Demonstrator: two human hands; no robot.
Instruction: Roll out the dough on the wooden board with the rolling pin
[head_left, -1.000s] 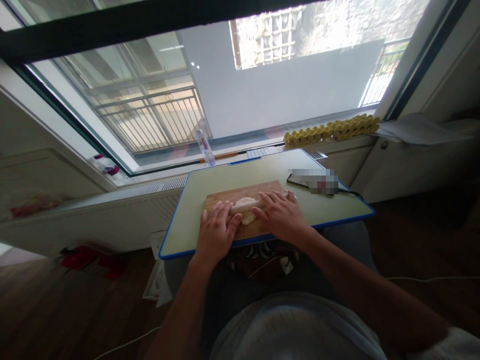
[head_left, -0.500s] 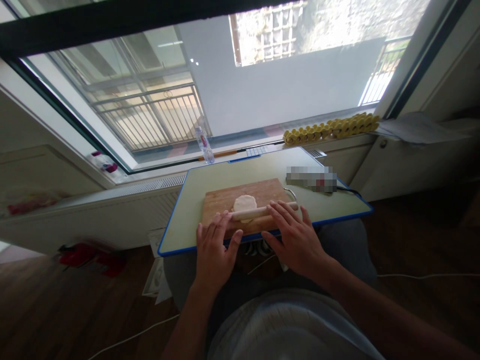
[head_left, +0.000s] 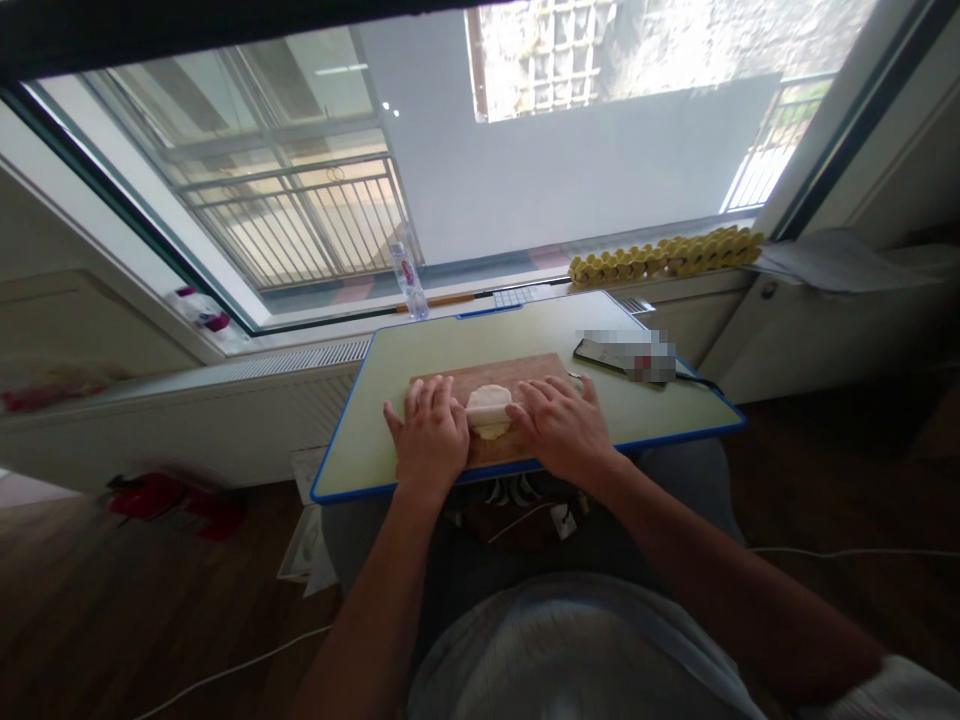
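A pale rolling pin point(head_left: 487, 414) lies across a flattened round of white dough point(head_left: 491, 396) on a wooden cutting board point(head_left: 510, 374). Over the pin's left end rests my left hand point(head_left: 433, 432), with its fingers pointing forward and its thumb out to the left. My right hand point(head_left: 562, 420) covers the other end, palm down, its thumb near the middle of the pin. Both hands hide the pin's ends, so just its short middle shows. Dough shows in front of and behind the pin.
The board lies on a small blue-edged table point(head_left: 360, 440) over my legs. A phone point(head_left: 622, 360), partly blurred out, lies at its right with a cable. A plastic bottle point(head_left: 409, 285) and a yellow honeycomb-like strip point(head_left: 667, 258) stand on the windowsill. A red fire extinguisher point(head_left: 176, 505) is on the floor.
Both hands have moved forward over the board, and the rolling pin has gone slightly forward across the dough. My palms now cover its ends, where my fingertips were before.
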